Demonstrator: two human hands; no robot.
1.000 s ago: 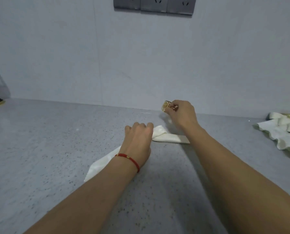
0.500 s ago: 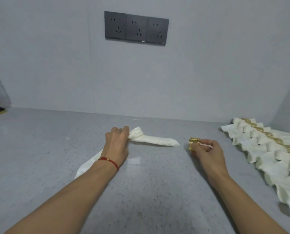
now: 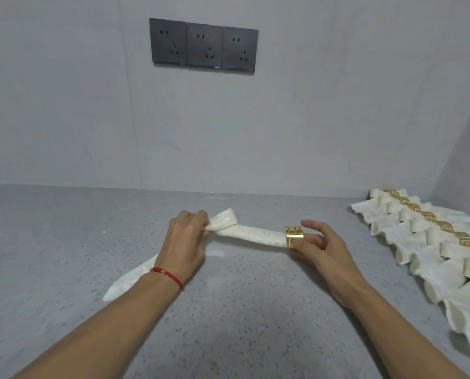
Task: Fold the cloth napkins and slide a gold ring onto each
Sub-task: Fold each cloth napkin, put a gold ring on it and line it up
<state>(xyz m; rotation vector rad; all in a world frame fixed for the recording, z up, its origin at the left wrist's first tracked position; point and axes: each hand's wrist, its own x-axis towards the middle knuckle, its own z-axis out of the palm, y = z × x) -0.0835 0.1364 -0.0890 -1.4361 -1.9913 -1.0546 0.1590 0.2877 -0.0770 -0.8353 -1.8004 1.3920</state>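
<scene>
Grey speckled desk [image 3: 228, 310] under a pale wall, triple socket [image 3: 203, 45] at upper centre. Mid-frame: folded napkin [image 3: 255, 234], bend gripped in left hand [image 3: 186, 242], tail trailing to lower left. Gold ring [image 3: 294, 236] at the napkin's right tip, pinched by right hand [image 3: 326, 255], index finger raised. Soft, limp cloth, probably best held near the tip; ring rigid, likely slick. Finished ringed napkins [image 3: 433, 242] at right edge, cut off. Napkin tip inside the ring hidden.
</scene>
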